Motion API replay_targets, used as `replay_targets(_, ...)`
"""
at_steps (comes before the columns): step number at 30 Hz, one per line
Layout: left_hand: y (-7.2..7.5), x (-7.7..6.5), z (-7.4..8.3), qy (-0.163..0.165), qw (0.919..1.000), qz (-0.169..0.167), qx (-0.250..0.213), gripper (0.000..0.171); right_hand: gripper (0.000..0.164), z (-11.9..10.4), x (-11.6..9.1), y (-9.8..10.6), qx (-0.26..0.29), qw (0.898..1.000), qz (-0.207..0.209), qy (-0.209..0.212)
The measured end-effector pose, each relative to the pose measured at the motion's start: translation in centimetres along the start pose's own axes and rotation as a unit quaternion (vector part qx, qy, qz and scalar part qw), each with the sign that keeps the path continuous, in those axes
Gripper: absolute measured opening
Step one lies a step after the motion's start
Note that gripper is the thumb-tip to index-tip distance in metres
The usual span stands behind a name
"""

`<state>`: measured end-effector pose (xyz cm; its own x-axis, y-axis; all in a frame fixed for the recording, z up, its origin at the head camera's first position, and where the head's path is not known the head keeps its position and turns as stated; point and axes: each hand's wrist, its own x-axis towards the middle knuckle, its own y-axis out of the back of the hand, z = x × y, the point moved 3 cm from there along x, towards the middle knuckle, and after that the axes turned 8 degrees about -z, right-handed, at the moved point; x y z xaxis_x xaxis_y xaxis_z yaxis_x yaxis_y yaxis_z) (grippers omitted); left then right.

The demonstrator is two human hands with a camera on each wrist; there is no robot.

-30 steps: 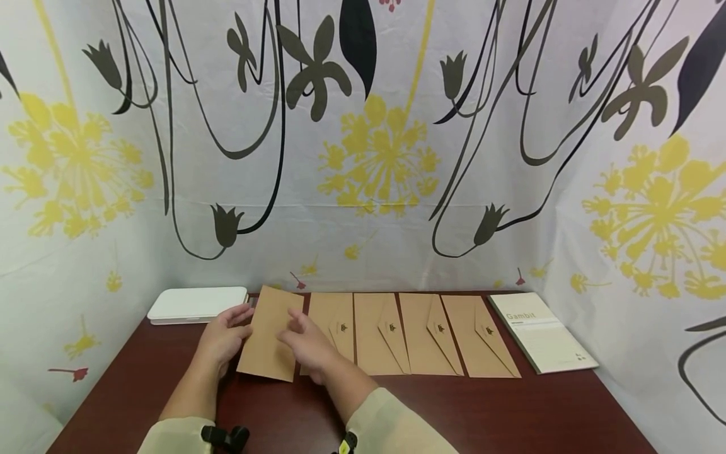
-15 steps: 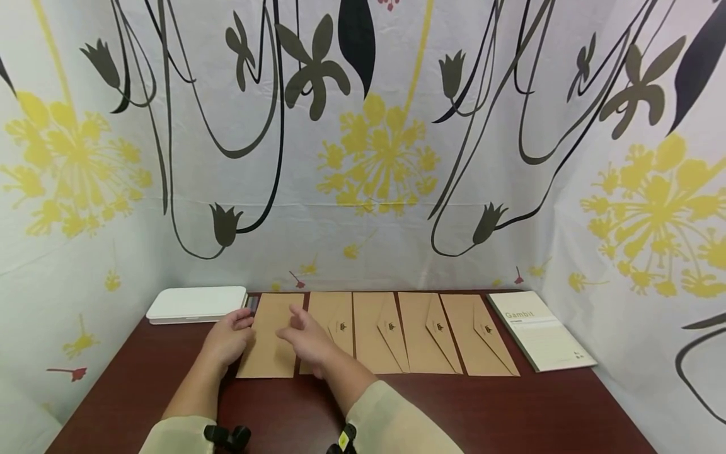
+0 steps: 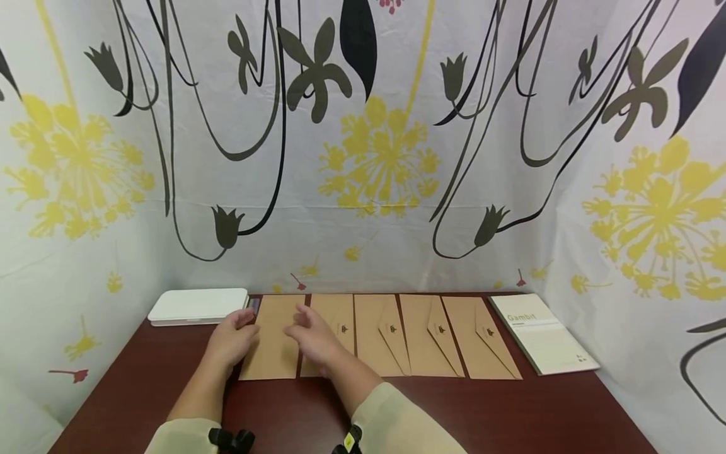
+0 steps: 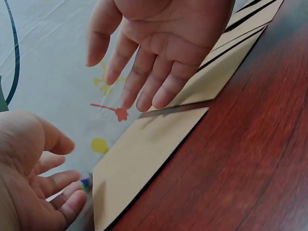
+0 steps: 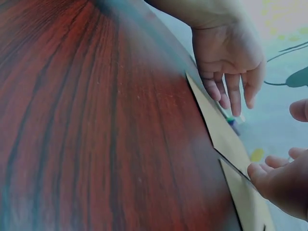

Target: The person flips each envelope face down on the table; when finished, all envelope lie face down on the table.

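Observation:
A plain brown envelope (image 3: 271, 343) lies flat at the left end of a row of brown envelopes, its blank side up. At its left edge is my left hand (image 3: 231, 340), fingers loosely bent and holding nothing. My right hand (image 3: 315, 337) hovers over the gap between this envelope and the neighbouring envelope (image 3: 343, 309), fingers relaxed and apart. In the left wrist view both palms face each other above the plain envelope (image 4: 144, 154). The right wrist view shows the left hand (image 5: 230, 57) hanging beside the envelope's edge, with nothing in its grasp.
Three more envelopes with pointed flaps and small dark emblems, such as the rightmost envelope (image 3: 482, 340), continue the row. A white flat case (image 3: 198, 306) sits at back left. The notebook marked Gambit (image 3: 541, 334) lies at right. A patterned cloth (image 3: 386, 252) hangs behind the table.
The plain envelope, raised and tilted one second ago, came down flat in line with the row. Both hands have since shifted slightly right, the left one coming away from its edge.

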<state>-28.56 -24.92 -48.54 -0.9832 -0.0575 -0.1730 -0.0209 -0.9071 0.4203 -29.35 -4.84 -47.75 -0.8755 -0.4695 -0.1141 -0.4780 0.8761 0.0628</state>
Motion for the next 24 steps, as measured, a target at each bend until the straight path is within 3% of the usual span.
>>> replay_targets(5, -1.4, -0.4, 1.3, -0.006, 0.9974, 0.024, -0.068, 0.055, 0.071, -0.4, -1.0, 1.9, -0.011, 1.000, 0.013, 0.019)
replay_targets(15, -5.6, -0.2, 4.5, -0.033, 0.9868, -0.005, -0.159, 0.053, 0.064, -0.6, -3.2, 7.7, -0.030, 0.999, 0.024, 0.027)
replay_targets(24, -9.1, 0.1, 6.2, -0.057, 0.9781, -0.015, -0.200, 0.050, 0.064, -0.1, -4.1, 11.6, -0.024, 0.998, 0.056, 0.033)
